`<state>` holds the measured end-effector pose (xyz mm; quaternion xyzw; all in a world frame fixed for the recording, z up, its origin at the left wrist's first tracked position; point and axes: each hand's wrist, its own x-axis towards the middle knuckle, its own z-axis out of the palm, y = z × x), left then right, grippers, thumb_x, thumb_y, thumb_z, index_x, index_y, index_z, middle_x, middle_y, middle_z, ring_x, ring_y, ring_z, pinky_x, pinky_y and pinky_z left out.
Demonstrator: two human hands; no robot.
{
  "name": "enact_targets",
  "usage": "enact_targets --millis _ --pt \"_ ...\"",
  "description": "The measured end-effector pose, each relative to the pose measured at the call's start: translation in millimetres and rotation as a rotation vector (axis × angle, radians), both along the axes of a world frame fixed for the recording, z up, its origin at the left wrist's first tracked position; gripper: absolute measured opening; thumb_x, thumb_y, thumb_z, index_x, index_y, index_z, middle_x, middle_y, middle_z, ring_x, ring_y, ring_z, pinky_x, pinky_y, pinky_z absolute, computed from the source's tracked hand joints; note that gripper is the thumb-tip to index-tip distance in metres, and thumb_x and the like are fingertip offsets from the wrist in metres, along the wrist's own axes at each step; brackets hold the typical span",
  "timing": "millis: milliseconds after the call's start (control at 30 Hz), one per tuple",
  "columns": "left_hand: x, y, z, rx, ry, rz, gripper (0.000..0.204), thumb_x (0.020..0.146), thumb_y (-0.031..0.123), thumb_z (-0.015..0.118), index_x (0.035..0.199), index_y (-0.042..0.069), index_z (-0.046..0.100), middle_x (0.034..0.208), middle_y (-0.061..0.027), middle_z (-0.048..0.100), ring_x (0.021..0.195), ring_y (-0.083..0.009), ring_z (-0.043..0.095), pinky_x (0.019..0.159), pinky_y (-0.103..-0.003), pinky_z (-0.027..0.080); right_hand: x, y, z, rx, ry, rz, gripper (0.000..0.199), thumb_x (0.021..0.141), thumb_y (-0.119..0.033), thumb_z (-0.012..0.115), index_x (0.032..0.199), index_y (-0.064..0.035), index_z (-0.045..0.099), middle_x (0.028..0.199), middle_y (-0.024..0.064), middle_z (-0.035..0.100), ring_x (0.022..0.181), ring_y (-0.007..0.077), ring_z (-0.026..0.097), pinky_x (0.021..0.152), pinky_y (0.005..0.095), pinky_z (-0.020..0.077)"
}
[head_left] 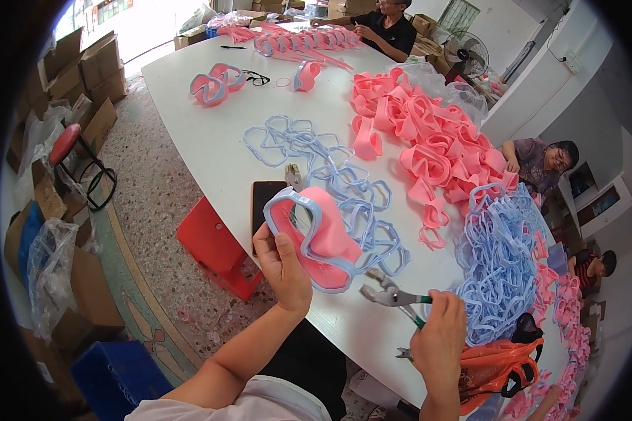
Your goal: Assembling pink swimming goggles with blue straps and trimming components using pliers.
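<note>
My left hand (284, 266) is closed on the near edge of a swim-mask-like goggle piece (333, 238), a soft pink body with a light-blue frame round its rim. It is held tilted above the table. In my right hand (439, 337) is a pair of pliers (399, 297) with green handles, its metal jaws parted and pointing at the goggle piece, apart from it. Loose light-blue frames (361, 210) lie just beyond the goggle piece. A dark phone-like slab (265, 193) lies partly behind my left hand, beside a metal tool (293, 177).
Pink pieces (428, 133) and blue frames (498, 259) are heaped at right, near an orange bag (495, 365). Framed goggles (218, 83) lie farther off. Co-workers sit at the white table (196, 140). A red stool (218, 245) stands at its left edge.
</note>
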<state>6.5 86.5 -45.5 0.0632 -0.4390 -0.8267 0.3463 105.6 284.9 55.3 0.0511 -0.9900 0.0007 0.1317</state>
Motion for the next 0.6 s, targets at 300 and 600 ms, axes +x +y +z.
enact_targets --millis 300,600 --pt "2 3 -4 -0.011 0.020 0.092 0.058 0.095 0.043 0.058 0.128 0.000 0.038 0.122 -0.0088 0.047 0.110 -0.0154 0.049 0.096 -0.032 0.041 -3 -10 -11 0.012 -0.016 0.019 0.034 0.067 0.003 0.056 0.101 0.0020 0.051 0.097 0.0172 0.050 0.090 0.0338 0.050 0.077 0.0437 0.0392" --pt "7 2 -10 -0.047 0.090 0.069 0.091 0.071 0.050 0.083 0.130 0.002 0.033 0.126 -0.0096 0.044 0.117 -0.0196 0.046 0.102 -0.035 0.038 -3 -9 -20 0.064 0.035 0.004 0.029 0.064 0.002 0.055 0.092 -0.0004 0.050 0.088 0.0147 0.049 0.082 0.0316 0.049 0.069 0.0416 0.0376"
